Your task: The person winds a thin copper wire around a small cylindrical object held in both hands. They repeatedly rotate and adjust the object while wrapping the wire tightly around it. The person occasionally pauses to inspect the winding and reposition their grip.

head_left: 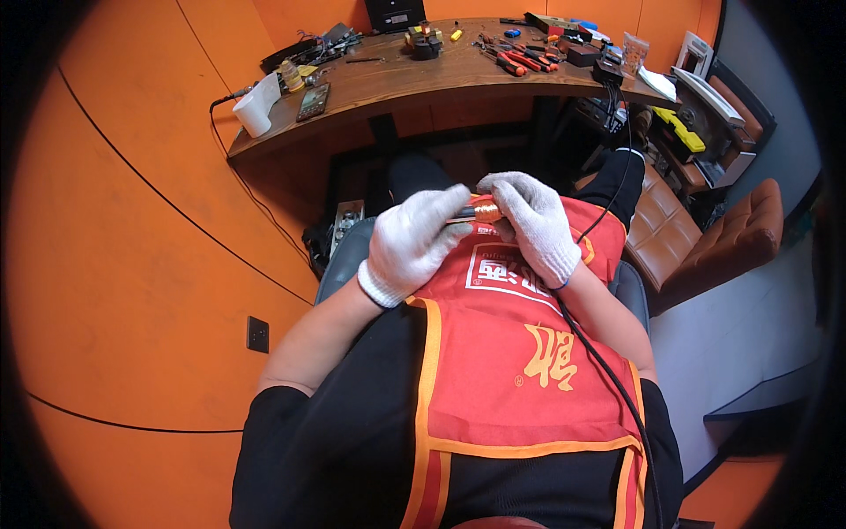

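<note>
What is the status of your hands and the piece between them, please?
Gloved left hand closed on dark rod; gloved right hand closed on copper-coloured section. Black cable passes under right wrist, apparently clear of the rod.

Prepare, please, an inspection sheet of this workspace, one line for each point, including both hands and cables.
Surface: brown wooden desk, with bare wood toward the near edge.
Job's things: small piece with a dark shaft and copper-coloured end, held above the red apron; its exact kind cannot be told.
Clutter: red-handled tools grouped right of the desk's middle; paper roll at its left end.
Hands: both gloved; left hand grips the dark shaft, right hand holds the copper-coloured end.
Cables: black cable runs over the apron; thin cord hangs by the desk's left end.
Surroundings: orange wall; brown chair at right.
</note>
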`<state>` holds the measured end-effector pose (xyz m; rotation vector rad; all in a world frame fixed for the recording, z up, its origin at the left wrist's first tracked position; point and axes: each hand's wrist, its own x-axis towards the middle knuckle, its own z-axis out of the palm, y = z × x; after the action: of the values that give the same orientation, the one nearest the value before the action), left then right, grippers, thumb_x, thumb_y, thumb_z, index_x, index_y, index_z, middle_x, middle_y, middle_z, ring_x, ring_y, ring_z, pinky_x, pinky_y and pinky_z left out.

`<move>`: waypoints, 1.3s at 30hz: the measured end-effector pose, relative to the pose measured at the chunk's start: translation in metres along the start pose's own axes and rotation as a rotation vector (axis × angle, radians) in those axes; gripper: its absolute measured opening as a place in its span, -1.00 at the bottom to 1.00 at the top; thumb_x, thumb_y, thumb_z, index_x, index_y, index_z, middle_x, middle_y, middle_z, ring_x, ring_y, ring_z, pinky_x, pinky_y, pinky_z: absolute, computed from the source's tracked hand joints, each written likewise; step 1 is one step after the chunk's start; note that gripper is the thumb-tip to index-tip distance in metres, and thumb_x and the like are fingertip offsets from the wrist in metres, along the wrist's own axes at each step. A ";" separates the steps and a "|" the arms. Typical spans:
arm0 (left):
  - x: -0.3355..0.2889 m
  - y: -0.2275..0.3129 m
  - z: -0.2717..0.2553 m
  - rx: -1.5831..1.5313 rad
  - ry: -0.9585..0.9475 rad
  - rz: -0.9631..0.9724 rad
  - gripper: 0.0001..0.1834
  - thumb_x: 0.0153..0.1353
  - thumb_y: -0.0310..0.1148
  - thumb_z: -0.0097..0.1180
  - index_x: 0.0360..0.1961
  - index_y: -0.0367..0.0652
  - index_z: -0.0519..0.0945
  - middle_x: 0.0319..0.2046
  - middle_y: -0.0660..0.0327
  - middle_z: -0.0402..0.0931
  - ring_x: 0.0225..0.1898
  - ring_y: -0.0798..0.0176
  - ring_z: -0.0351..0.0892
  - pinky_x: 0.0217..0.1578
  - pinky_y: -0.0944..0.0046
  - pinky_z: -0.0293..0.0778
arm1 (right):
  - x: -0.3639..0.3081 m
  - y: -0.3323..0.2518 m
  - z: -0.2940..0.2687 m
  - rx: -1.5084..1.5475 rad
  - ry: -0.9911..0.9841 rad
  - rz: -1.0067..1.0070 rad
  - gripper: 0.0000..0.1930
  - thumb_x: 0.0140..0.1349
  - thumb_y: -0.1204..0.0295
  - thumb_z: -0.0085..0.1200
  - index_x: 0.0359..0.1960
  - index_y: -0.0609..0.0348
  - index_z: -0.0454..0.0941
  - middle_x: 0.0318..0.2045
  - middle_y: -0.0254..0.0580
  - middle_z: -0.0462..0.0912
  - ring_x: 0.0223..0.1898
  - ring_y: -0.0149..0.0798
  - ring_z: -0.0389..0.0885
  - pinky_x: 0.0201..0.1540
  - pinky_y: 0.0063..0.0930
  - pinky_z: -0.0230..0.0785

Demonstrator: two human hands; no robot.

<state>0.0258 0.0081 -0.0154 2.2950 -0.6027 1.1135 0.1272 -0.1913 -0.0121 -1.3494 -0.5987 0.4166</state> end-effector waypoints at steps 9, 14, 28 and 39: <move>0.001 0.005 0.005 -0.149 -0.056 -0.141 -0.67 0.38 -0.48 0.29 0.14 -0.28 0.66 -0.21 0.01 0.72 -0.31 0.09 0.75 -0.23 0.23 0.66 | 0.005 0.005 0.004 -0.072 0.122 -0.091 -0.67 0.55 0.19 0.16 0.03 0.25 0.67 -0.34 -0.35 0.64 -0.43 -0.58 0.50 -0.38 -0.67 0.37; 0.008 -0.002 -0.005 0.246 -0.063 0.285 -0.63 0.21 -0.49 0.40 0.06 -0.23 0.70 -0.20 0.03 0.75 -0.29 -0.01 0.78 -0.31 0.10 0.68 | 0.002 0.001 -0.001 0.018 0.016 0.069 -0.71 0.58 0.25 0.07 -0.02 0.23 0.68 -0.47 -0.40 0.56 -0.57 -0.61 0.33 -0.53 -0.68 0.12; -0.006 0.008 0.013 -1.062 -0.118 -0.990 -0.64 0.57 -0.29 0.15 0.22 -0.32 0.58 -0.22 0.10 0.72 -0.27 0.32 0.72 -0.17 0.33 0.68 | 0.010 0.021 0.000 -0.245 0.172 -0.353 -0.72 0.57 0.30 0.09 -0.01 0.30 0.70 -0.33 -0.29 0.72 -0.33 -0.51 0.60 -0.28 -0.60 0.46; 0.002 0.008 0.006 0.072 0.000 -0.078 -0.68 0.35 -0.39 0.35 0.06 -0.31 0.69 -0.18 0.05 0.74 -0.23 0.08 0.77 -0.21 0.17 0.67 | 0.004 0.009 0.000 0.087 0.018 0.000 -0.71 0.60 0.26 0.04 -0.07 0.27 0.65 -0.50 -0.39 0.54 -0.57 -0.60 0.36 -0.51 -0.69 0.18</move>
<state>0.0261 -0.0019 -0.0149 2.3588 -0.4755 1.1142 0.1306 -0.1872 -0.0207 -1.2687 -0.5595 0.4253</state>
